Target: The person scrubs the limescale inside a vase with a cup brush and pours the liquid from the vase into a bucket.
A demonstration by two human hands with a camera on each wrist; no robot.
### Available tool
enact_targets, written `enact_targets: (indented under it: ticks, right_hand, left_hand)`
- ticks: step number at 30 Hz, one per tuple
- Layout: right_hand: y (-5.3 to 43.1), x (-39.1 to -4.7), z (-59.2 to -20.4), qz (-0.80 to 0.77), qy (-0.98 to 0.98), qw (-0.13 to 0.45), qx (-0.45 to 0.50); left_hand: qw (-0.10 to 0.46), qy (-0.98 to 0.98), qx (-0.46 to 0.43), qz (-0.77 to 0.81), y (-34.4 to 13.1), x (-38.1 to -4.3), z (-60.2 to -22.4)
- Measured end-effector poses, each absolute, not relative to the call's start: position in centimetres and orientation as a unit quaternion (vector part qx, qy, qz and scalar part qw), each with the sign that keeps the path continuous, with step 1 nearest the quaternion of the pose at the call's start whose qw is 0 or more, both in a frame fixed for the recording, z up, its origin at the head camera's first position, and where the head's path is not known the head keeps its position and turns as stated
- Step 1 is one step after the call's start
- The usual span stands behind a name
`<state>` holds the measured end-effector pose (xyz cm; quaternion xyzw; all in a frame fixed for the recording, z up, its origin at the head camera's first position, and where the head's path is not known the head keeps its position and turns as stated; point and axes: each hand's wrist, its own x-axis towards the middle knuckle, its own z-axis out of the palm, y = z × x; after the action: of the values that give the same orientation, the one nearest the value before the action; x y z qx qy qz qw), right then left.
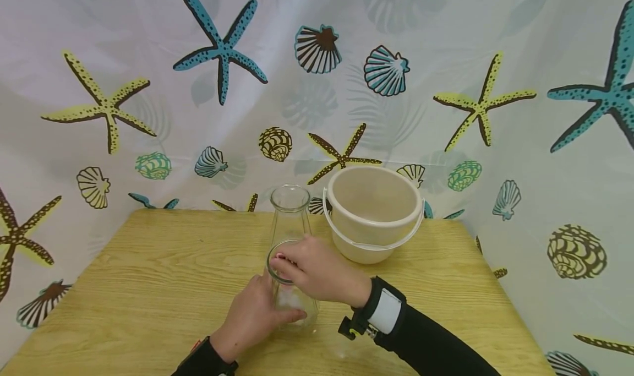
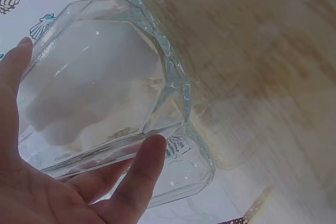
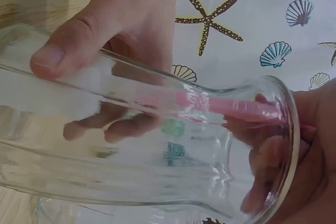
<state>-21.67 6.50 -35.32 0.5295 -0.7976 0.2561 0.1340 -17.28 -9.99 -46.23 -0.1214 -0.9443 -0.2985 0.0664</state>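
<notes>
A clear glass vase (image 1: 311,304) with a faceted body and a wide round rim stands tilted near the middle of the table. My left hand (image 1: 255,310) grips its lower body, with the thumb across the near side and the fingers round the other. Over the mouth, my right hand (image 1: 324,268) holds the pink handle (image 3: 231,107) of a cleaning brush, its fingers partly inside the rim. Through the glass in the left wrist view, the brush's soft white head (image 2: 89,82) shows as a blurred mass deep in the vase.
A second clear vase (image 1: 289,224) stands right behind the first. To its right at the back is a cream bucket (image 1: 366,234) with its handle lowered to the front. A curtain (image 1: 317,106) with starfish and shells borders the wooden table (image 1: 173,271).
</notes>
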Motion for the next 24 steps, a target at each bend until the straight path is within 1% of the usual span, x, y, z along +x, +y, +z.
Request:
enact_targets:
  ticks: [8,19,24]
  right_hand:
    - [6.38,-22.32,-35.62,0.281,-0.791,0.137,0.526]
    - [6.46,-22.61,-35.46,0.233,-0.803,0.198,0.512]
    - [6.64,-22.54,-35.25,0.177,-0.826,0.216,0.489]
  left_hand:
    - [0.07,-0.95,-0.12,-0.28,-9.95,-17.15,-46.15]
    - [0.075,-0.945,-0.129,-0.29,-10.01,-17.31,-46.21]
    - [0.076,-0.944,-0.13,-0.294,-10.04,-17.32,-46.27]
